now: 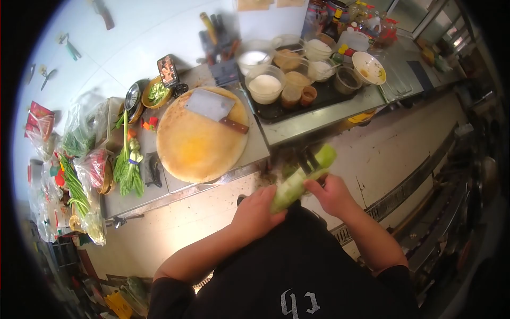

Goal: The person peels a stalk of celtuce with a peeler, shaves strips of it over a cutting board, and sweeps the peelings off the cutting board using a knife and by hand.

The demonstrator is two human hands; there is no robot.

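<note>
My left hand (pixel 257 213) is wrapped round the lower end of a thick, pale green stem, which looks like celtuce (pixel 290 191). The stem slants up to the right in front of my body, its far end brighter green. Closed on a dark peeler (pixel 307 160), my right hand (pixel 332 194) is beside the stem, and the peeler's head lies across its upper part. The peeler's handle is mostly hidden by my fingers. Beyond my hands, a cleaver (pixel 210 105) with a wooden handle lies on a round wooden chopping board (pixel 186 154).
Left of the board lie leafy greens (pixel 129 170), red pepper pieces (pixel 153 123) and bagged vegetables. A basket of cut green pieces (pixel 158 92) and a propped phone (pixel 167 70) stand behind. Seasoning tubs (pixel 265 88) fill a black tray, with a white bowl (pixel 368 68) to the right.
</note>
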